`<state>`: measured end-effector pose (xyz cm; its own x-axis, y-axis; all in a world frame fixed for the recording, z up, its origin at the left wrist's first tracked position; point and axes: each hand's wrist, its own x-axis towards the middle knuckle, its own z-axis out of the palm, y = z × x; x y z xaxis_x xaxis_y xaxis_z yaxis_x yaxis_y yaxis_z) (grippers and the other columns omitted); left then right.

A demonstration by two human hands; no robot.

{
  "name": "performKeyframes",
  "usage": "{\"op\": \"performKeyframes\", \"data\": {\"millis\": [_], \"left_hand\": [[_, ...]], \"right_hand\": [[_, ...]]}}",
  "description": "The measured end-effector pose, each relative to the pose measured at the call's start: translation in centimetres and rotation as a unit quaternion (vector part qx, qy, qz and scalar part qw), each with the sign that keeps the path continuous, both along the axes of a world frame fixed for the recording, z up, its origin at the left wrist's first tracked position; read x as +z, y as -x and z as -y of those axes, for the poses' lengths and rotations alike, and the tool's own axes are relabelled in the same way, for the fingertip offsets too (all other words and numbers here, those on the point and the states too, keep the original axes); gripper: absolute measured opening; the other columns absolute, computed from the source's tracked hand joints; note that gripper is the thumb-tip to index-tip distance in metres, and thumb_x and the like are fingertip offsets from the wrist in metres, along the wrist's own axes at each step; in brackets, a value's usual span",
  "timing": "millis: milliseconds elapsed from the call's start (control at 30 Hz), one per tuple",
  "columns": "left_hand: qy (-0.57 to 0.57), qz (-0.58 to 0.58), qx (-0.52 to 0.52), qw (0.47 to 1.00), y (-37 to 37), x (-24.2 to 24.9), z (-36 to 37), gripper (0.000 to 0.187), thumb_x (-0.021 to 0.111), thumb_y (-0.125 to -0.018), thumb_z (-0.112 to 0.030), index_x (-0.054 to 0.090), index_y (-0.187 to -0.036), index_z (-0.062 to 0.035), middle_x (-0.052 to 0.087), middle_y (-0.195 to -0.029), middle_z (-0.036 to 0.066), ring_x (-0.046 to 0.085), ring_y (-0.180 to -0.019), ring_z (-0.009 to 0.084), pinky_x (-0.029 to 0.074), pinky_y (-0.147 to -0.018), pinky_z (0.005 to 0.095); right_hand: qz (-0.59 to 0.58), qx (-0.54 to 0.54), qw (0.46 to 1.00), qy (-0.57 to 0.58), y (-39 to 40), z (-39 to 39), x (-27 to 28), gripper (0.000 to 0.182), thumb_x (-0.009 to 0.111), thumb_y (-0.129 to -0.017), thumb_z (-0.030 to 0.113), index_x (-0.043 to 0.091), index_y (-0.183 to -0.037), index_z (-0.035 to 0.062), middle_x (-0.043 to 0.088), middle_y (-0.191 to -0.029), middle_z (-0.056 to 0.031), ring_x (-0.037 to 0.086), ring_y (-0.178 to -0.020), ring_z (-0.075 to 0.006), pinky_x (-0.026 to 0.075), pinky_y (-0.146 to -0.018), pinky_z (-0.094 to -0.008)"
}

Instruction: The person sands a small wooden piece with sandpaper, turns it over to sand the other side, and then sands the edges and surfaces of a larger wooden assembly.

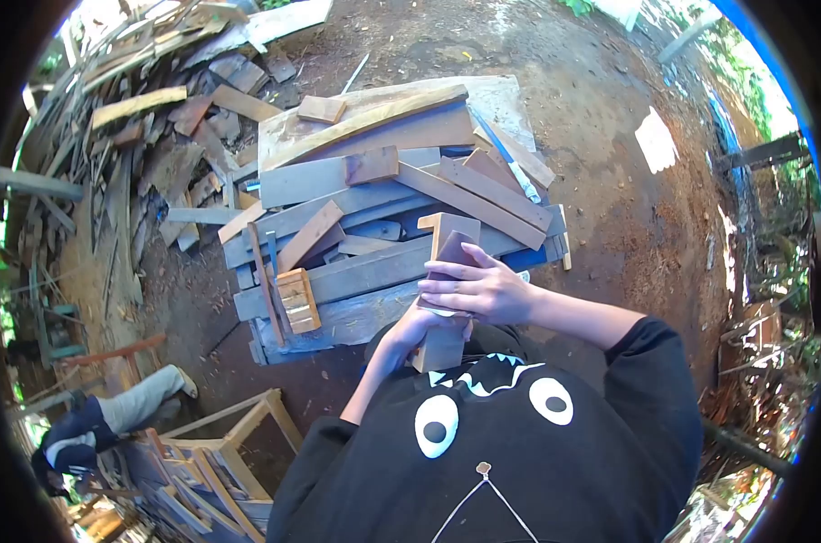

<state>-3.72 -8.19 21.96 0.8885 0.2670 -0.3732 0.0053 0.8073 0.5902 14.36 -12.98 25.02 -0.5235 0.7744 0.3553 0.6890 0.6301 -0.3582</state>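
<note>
Close to my body, a wooden piece (440, 349) with a short lip at its far end points away from me. My left hand (409, 329) is closed around it from the left and below. Across its upper face lies my right hand (490, 286), its fingers pressed over a dark brown sheet that looks like sandpaper (454, 248). The palm side of the right hand is hidden. Just beyond both hands stands a low workbench of grey planks (365, 276). A small slatted wooden piece (298, 300) rests on its near left part.
Loose boards (483, 204) and a handsaw-like long tool with a blue and white end (510, 158) lie on the bench. Scrap wood (148, 136) is heaped at far left. A wooden frame (248, 434) stands lower left, near another person (112, 416). Bare soil (619, 253) lies right.
</note>
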Motion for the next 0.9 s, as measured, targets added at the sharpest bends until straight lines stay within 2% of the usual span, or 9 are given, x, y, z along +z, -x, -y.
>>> {"op": "performKeyframes", "data": {"millis": [100,167,300,367,433,500,567,700,900], "left_hand": [[0.049,0.083,-0.001,0.995,-0.3,0.5,-0.3,0.062,0.057,-0.06,-0.007,0.047,-0.12,0.0026,0.057,-0.09,0.015,0.062,-0.072,0.025,0.054,-0.068,0.0366],[0.055,0.09,-0.008,0.994,-0.4,0.5,-0.1,0.065,0.057,-0.06,-0.007,0.045,-0.123,0.0024,0.056,-0.09,0.014,0.062,-0.071,0.0252,0.053,-0.068,0.0371],[0.069,0.049,0.001,0.996,0.9,-1.3,0.0,0.076,0.058,-0.058,-0.008,0.038,-0.13,0.0036,0.054,-0.088,0.013,0.06,-0.069,0.0253,0.053,-0.067,0.0365],[0.094,0.087,0.019,0.992,0.5,-0.2,0.0,0.075,0.059,-0.057,-0.009,0.039,-0.129,0.005,0.054,-0.087,0.014,0.06,-0.069,0.026,0.052,-0.067,0.0369],[0.094,0.102,0.005,0.99,0.6,0.2,-0.2,0.076,0.06,-0.056,-0.01,0.039,-0.127,0.0067,0.054,-0.087,0.015,0.06,-0.07,0.0264,0.052,-0.067,0.0381],[0.091,0.107,0.011,0.99,0.7,-0.2,0.0,0.078,0.06,-0.056,-0.011,0.038,-0.128,0.0075,0.054,-0.087,0.015,0.06,-0.07,0.0263,0.052,-0.067,0.0383],[0.079,0.081,0.024,0.993,1.3,-1.1,0.1,0.077,0.06,-0.056,-0.011,0.038,-0.128,0.0076,0.054,-0.087,0.016,0.06,-0.069,0.027,0.052,-0.067,0.0386],[0.098,0.115,0.022,0.988,0.7,-0.2,-0.1,0.068,0.06,-0.057,-0.012,0.043,-0.12,0.0063,0.055,-0.087,0.017,0.061,-0.069,0.0293,0.052,-0.066,0.0401],[0.098,0.116,0.025,0.988,1.4,-1.6,0.0,0.067,0.06,-0.061,-0.009,0.041,-0.124,0.0008,0.055,-0.091,0.014,0.061,-0.073,0.0271,0.054,-0.067,0.0394]], "right_hand": [[0.069,-0.075,0.988,-0.114,-2.6,-3.6,-1.0,0.034,0.06,-0.082,0.018,0.064,-0.115,0.0235,0.059,-0.126,0.0035,0.046,-0.128,-0.0163,0.021,-0.11,-0.0486],[0.037,-0.156,0.984,-0.079,-3.2,-4.8,-0.1,0.033,0.06,-0.083,0.02,0.063,-0.115,0.0258,0.059,-0.126,0.005,0.045,-0.128,-0.0124,0.018,-0.11,-0.0488],[0.016,-0.02,1.0,-0.006,-0.1,-0.1,-0.3,0.035,0.06,-0.08,0.021,0.063,-0.114,0.0296,0.056,-0.129,0.0078,0.045,-0.128,-0.0135,0.017,-0.11,-0.0508],[0.094,-0.062,0.99,-0.087,-1.5,-2.5,-1.1,0.035,0.061,-0.083,0.02,0.063,-0.117,0.0262,0.061,-0.124,0.0052,0.049,-0.125,-0.0176,0.014,-0.111,-0.0507],[0.02,-0.176,0.983,-0.036,-2.8,-4.7,0.5,0.034,0.058,-0.084,0.02,0.063,-0.118,0.025,0.061,-0.124,0.0037,0.048,-0.126,-0.0182,0.014,-0.111,-0.0524],[0.136,-0.092,0.982,-0.098,-1.5,-3.3,0.0,0.034,0.058,-0.085,0.02,0.062,-0.118,0.0256,0.06,-0.125,0.0045,0.046,-0.127,-0.0162,0.014,-0.111,-0.0522],[0.023,-0.027,0.999,-0.005,0.3,-0.3,-0.9,0.032,0.057,-0.086,0.019,0.062,-0.118,0.0229,0.06,-0.125,0.0052,0.047,-0.127,-0.0132,0.012,-0.112,-0.051],[0.029,-0.166,0.985,-0.046,-1.9,-4.2,-0.5,0.034,0.058,-0.083,0.018,0.063,-0.116,0.0244,0.061,-0.122,0.004,0.048,-0.126,-0.0163,0.013,-0.112,-0.0506],[0.05,-0.063,0.995,-0.067,-0.3,-2.2,-1.8,0.034,0.054,-0.085,0.018,0.063,-0.116,0.0257,0.062,-0.121,0.0042,0.048,-0.126,-0.016,0.009,-0.111,-0.053]]}}
